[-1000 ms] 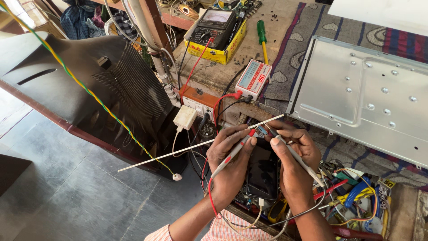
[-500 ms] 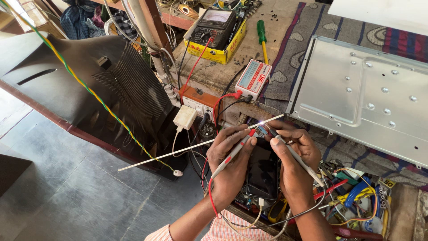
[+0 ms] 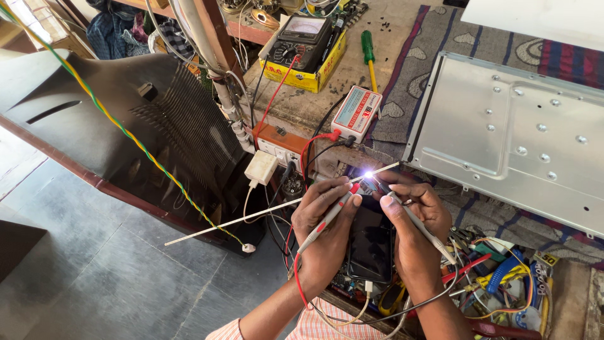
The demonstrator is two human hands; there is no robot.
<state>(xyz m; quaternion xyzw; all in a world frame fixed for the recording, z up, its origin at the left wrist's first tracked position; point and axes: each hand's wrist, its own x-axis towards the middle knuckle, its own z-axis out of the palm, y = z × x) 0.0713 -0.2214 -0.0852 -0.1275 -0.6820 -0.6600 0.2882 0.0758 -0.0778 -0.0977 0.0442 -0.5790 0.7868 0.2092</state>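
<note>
A grey stone-tiled floor (image 3: 94, 277) fills the lower left, lit by daylight from the upper left corner. A worn wooden workbench (image 3: 402, 38) spans the top, partly covered by a patterned grey, red and blue woven cloth (image 3: 453, 44). A brown wooden post (image 3: 211, 31) rises beside the bench.

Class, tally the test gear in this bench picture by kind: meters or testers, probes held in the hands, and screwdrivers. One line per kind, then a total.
Meters or testers: 2, the black multimeter and the white and red tester box
Probes held: 2, the red probe in the left hand, the grey probe in the right hand
Screwdrivers: 1, the green-handled screwdriver
Total: 5
</note>
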